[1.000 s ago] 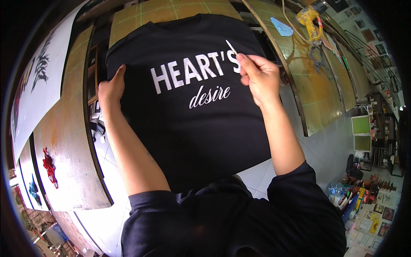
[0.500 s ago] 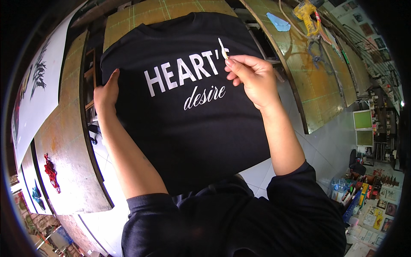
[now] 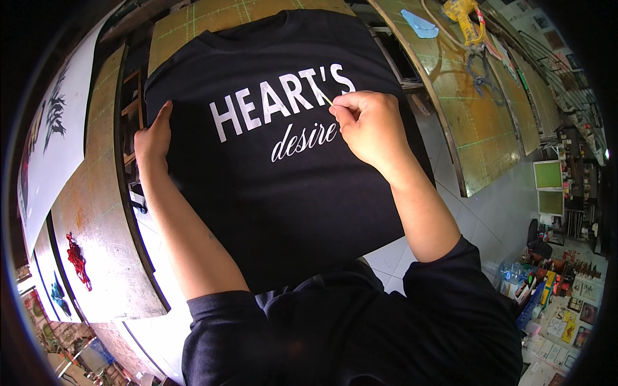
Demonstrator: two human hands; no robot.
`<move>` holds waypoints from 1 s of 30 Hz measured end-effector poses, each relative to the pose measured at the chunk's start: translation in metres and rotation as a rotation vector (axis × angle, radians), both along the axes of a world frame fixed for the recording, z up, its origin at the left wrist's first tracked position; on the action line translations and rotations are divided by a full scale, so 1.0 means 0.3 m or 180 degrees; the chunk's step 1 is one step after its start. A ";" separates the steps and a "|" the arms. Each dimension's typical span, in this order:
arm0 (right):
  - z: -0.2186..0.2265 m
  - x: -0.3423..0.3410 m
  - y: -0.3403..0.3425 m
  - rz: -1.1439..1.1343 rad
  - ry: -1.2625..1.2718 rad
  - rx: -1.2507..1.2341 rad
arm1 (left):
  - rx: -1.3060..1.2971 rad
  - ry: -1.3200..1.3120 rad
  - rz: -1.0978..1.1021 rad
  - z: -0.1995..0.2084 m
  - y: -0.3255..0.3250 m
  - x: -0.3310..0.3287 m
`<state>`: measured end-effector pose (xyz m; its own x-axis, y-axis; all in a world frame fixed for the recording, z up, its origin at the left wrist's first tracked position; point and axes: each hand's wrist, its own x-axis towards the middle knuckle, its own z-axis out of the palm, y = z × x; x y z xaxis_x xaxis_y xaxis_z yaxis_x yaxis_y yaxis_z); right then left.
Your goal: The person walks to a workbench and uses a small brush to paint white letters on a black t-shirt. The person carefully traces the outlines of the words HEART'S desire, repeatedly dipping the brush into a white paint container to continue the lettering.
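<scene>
The left hand point(image 3: 153, 140) lies at the edge of the shirt point(image 3: 277, 212), its grip unclear; the right hand point(image 3: 370, 125) pinches a stick point(image 3: 328, 101) at the white print point(image 3: 221, 119). The shirt lies between them.

Right hand point(image 3: 373, 128) pinching thin stick point(image 3: 327, 100) over black shirt point(image 3: 283, 206); left hand point(image 3: 153, 138) at shirt's edge.

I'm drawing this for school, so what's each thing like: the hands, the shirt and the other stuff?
Black shirt: spread out, white lettering facing up
Right hand: pinched shut on the thin stick
Thin stick: held, tip at the lettering
Left hand: at shirt's edge, grip unclear
Red stringy bundle: tangled
Light-blue piece: lying on a board
Yellow tool: can't tell if on
</scene>
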<state>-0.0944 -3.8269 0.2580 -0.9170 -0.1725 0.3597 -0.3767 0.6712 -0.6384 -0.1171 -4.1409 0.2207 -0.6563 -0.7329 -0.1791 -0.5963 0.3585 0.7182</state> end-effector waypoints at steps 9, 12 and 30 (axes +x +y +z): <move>0.018 0.014 0.018 0.0094 -0.0083 0.0309 | 0.0023 -0.0068 0.0041 -0.009 -0.009 -0.002; 0.023 0.018 0.018 0.0098 -0.0164 0.0323 | 0.0064 -0.0141 0.0028 0.005 0.000 0.000; 0.031 0.017 0.018 0.0029 -0.0259 0.0162 | -0.0022 -0.0106 0.0077 0.004 0.005 0.000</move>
